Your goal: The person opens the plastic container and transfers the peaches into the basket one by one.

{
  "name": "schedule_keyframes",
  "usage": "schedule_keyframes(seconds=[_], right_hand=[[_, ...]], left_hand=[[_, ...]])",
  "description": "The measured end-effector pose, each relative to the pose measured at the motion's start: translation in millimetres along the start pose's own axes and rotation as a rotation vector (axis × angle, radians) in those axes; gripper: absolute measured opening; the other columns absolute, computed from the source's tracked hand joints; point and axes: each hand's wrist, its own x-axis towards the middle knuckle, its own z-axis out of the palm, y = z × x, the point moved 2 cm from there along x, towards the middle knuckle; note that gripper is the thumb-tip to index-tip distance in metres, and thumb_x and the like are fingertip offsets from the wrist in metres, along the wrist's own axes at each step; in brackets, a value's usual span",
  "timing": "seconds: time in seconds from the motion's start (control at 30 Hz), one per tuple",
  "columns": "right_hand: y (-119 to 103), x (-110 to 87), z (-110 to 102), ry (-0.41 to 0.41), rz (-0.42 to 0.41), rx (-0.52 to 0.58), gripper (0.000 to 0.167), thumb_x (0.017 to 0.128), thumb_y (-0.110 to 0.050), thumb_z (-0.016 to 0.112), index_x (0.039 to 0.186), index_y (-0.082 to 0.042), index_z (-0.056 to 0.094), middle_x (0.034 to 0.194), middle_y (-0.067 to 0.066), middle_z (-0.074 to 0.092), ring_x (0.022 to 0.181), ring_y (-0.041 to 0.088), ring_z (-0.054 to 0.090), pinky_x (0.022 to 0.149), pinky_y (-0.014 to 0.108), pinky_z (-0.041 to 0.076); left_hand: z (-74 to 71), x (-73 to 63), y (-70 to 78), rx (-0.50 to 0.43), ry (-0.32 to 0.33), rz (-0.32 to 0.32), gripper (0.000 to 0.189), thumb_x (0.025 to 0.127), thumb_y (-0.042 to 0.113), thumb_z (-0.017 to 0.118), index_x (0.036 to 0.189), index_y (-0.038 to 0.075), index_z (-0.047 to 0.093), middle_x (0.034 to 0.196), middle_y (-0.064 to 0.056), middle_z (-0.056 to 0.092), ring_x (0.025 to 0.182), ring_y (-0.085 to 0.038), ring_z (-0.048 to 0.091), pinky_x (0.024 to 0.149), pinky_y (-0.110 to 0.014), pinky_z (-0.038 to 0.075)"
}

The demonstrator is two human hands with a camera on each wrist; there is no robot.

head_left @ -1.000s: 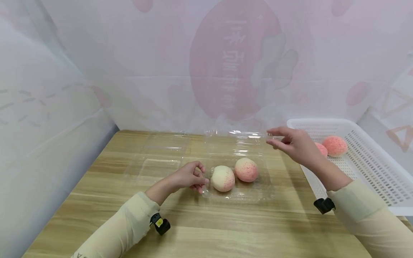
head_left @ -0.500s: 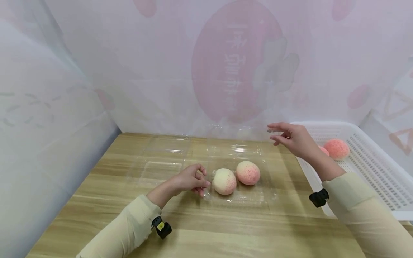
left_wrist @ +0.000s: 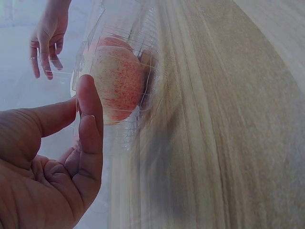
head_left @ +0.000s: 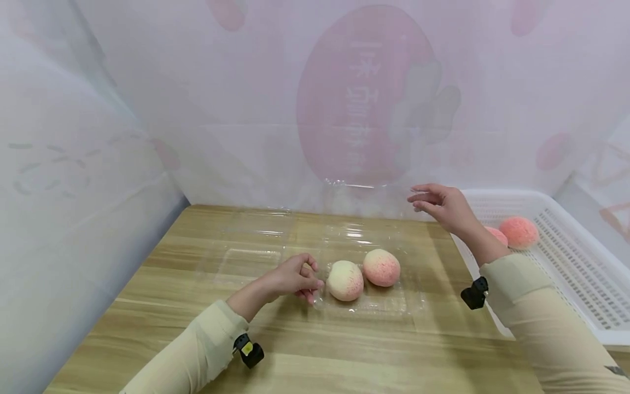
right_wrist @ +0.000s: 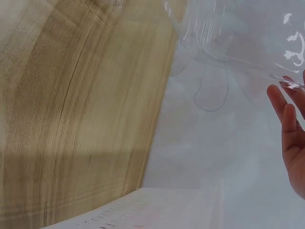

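The left hand (head_left: 292, 276) has its grip clamped on the rim of the clear box (head_left: 394, 307), thumb and finger pinching it at the near left corner, while the right hand (head_left: 445, 208) has its fingers at the right edge of the raised, tilted lid (head_left: 364, 203) (whether that grip is together on it, I cannot tell). The box sits on the worktop (head_left: 344, 364) with two pink-and-cream balls (head_left: 346, 280) (head_left: 381, 268) in it, side by side. A second box (head_left: 251, 264) lies left of it, and a white basket (head_left: 588, 251) holding two pinker balls (head_left: 519, 232) stands at the right.
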Motion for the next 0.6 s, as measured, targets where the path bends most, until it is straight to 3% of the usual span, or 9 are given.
schedule_keyframes(seconds=[0.17, 0.37, 0.47, 0.6], right_hand=[[4.5, 4.6, 3.6, -0.028, 0.017, 0.056, 0.040, 0.100, -0.009, 0.058, 0.139, -0.002, 0.053, 0.122, 0.026, 0.067, 0.089, 0.005, 0.073, 0.076, 0.009, 0.051], [13.5, 6.6, 11.3, -0.069, 0.058, 0.129, 0.045, 0.101, -0.005, 0.055, 0.145, 0.000, 0.045, 0.125, 0.031, 0.064, 0.085, 0.003, 0.072, 0.084, 0.030, 0.059], [18.0, 8.6, 14.7, -0.075, 0.070, 0.116, 0.045, 0.102, -0.006, 0.053, 0.145, 0.002, 0.043, 0.123, 0.032, 0.064, 0.085, 0.011, 0.074, 0.088, 0.041, 0.058], [20.3, 12.6, 19.1, -0.069, 0.098, 0.080, 0.046, 0.103, -0.009, 0.052, 0.146, 0.003, 0.042, 0.121, 0.031, 0.065, 0.089, 0.024, 0.075, 0.088, 0.044, 0.058]], left_hand=[[-0.1, 0.1, -0.1, 0.004, 0.000, 0.010, 0.033, 0.095, 0.004, 0.064, 0.116, -0.004, 0.040, 0.069, -0.004, 0.061, 0.054, -0.011, 0.063, 0.053, -0.024, 0.047], [-0.4, -0.2, 0.9, 0.007, 0.001, 0.004, 0.033, 0.095, 0.004, 0.064, 0.117, -0.004, 0.040, 0.069, -0.003, 0.061, 0.054, -0.011, 0.063, 0.054, -0.024, 0.048], [-0.1, -0.2, 1.2, 0.008, 0.000, -0.003, 0.033, 0.095, 0.004, 0.064, 0.117, -0.004, 0.040, 0.070, -0.004, 0.061, 0.055, -0.011, 0.064, 0.054, -0.024, 0.047], [0.0, -1.1, 2.1, 0.000, -0.003, 0.005, 0.032, 0.096, 0.003, 0.063, 0.117, -0.004, 0.040, 0.070, -0.004, 0.061, 0.054, -0.011, 0.063, 0.053, -0.023, 0.047]])
